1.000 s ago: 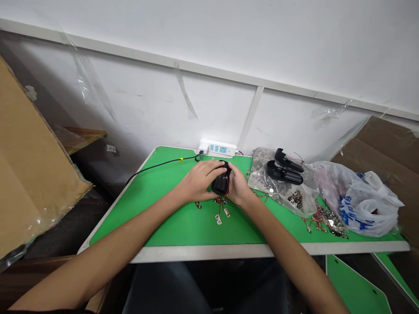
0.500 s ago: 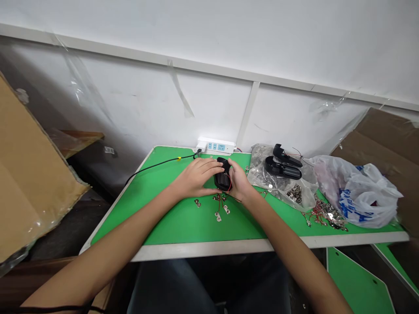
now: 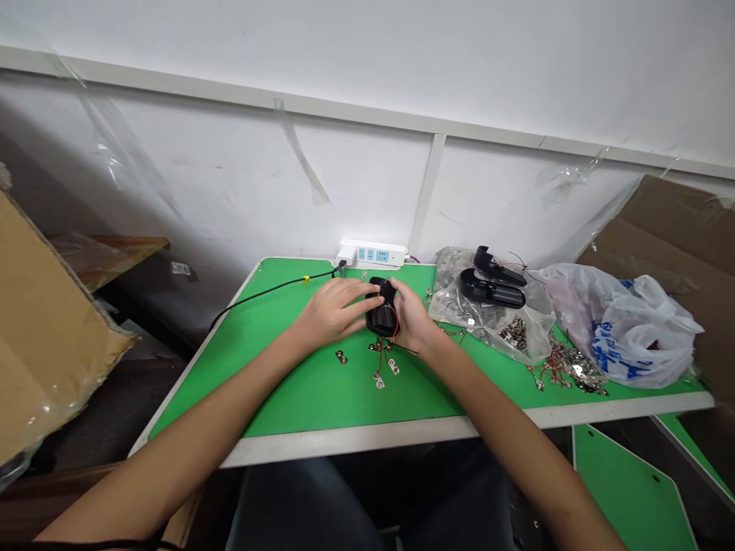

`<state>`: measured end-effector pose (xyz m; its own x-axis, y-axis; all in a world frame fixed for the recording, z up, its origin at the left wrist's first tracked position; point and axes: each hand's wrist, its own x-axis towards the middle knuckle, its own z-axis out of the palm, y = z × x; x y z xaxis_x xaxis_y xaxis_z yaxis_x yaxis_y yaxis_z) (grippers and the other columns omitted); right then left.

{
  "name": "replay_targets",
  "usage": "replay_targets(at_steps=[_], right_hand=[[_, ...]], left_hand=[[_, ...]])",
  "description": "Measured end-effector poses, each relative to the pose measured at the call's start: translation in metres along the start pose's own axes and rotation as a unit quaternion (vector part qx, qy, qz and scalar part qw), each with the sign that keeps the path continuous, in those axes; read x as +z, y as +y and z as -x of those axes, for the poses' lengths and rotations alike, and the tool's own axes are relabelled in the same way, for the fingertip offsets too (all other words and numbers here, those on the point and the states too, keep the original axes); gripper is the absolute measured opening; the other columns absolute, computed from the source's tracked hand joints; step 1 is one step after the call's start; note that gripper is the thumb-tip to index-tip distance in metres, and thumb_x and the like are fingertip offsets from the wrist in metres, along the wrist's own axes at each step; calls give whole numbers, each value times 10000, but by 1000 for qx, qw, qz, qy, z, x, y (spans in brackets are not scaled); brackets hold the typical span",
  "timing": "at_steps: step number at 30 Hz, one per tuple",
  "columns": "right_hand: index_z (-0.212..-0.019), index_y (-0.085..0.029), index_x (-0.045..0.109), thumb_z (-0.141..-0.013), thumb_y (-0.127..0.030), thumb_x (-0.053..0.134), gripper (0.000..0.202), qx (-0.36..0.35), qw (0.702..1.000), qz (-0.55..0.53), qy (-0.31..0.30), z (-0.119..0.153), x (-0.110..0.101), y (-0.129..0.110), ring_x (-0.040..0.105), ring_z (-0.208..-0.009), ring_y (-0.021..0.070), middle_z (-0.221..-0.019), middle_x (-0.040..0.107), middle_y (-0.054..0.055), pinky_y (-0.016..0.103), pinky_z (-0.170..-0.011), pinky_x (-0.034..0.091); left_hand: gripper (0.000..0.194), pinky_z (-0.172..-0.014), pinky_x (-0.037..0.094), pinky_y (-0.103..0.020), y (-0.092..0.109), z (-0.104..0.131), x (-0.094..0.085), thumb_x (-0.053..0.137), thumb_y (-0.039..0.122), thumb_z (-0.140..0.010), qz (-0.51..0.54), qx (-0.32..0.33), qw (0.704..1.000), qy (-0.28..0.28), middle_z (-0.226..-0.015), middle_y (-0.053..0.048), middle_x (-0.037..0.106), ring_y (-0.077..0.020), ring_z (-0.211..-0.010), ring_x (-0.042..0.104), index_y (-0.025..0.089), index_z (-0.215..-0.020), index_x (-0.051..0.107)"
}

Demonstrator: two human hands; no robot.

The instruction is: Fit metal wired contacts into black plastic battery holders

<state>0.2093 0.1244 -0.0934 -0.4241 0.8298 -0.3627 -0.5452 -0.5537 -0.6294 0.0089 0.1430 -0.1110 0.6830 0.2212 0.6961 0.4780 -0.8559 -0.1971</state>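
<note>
A black plastic housing [image 3: 380, 317] with a red wire along its right side is held over the green tabletop. My right hand [image 3: 412, 315] grips it from the right, the thumb along its upper edge. My left hand [image 3: 338, 308] comes from the left, its fingertips pressing on the upper part of the housing, which they partly hide. Just below the housing lie several metal battery contacts [image 3: 379, 379], some joined to red wires. Another small contact [image 3: 341, 357] lies below my left hand.
A white power strip [image 3: 376, 252] with a plugged-in black cable [image 3: 269, 289] stands against the wall. To the right, two black housings [image 3: 492, 289] rest on a clear bag [image 3: 451, 302], beside loose contacts [image 3: 574, 367] and a white plastic bag [image 3: 643, 337]. Cardboard [image 3: 51, 329] stands at left.
My left fingers have shifted on the housing, the lower ones drawing in from its bottom edge. My right hand keeps its hold. The whole view has shifted slightly.
</note>
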Motion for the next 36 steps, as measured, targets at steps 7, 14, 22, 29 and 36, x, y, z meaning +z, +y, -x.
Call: replay_targets(at_steps=[7,14,22,29,36], right_hand=[[-1035,-196,670,-1093,-468,414,378,-12,1000,-3,17,3,5,1,592,-518,129,-636,639,-25,209,-504,489],[-1009,-203,651,-1071,-476,438,352,2,998,34,62,3,2,-4,571,-491,146,-611,629,-25,243,-506,492],[-984,-186,655,-1078,-499,415,406,10,998,47,52,0,-6,-8,572,-476,142,-611,640,-14,222,-447,449],[-960,-190,653,-1073,-501,437,395,-8,997,50,55,3,-5,-6,548,-482,138,-617,637,-15,221,-458,432],[-1017,-199,672,-1036,-501,527,336,-25,996,52,68,3,-5,-3,590,-592,154,-661,652,-20,279,-633,544]], left_hand=[[377,-912,592,-451,7,-1,-5,674,289,-986,-47,17,998,36,-1276,-94,757,-286,-1179,713,310,-1362,668],[376,-925,588,-469,9,-3,-5,722,292,-950,-60,-4,998,21,-1290,-114,741,-304,-1163,703,276,-1324,693],[362,-908,576,-458,14,-3,3,733,325,-946,-36,-32,999,17,-1209,-122,745,-294,-1105,699,234,-1293,684],[343,-815,554,-394,21,-5,3,691,339,-978,-18,-66,998,6,-1127,-101,759,-243,-969,708,243,-1307,681],[321,-783,558,-369,24,-6,4,659,340,-994,-4,-66,998,0,-1117,-107,775,-231,-937,735,221,-1291,686]])
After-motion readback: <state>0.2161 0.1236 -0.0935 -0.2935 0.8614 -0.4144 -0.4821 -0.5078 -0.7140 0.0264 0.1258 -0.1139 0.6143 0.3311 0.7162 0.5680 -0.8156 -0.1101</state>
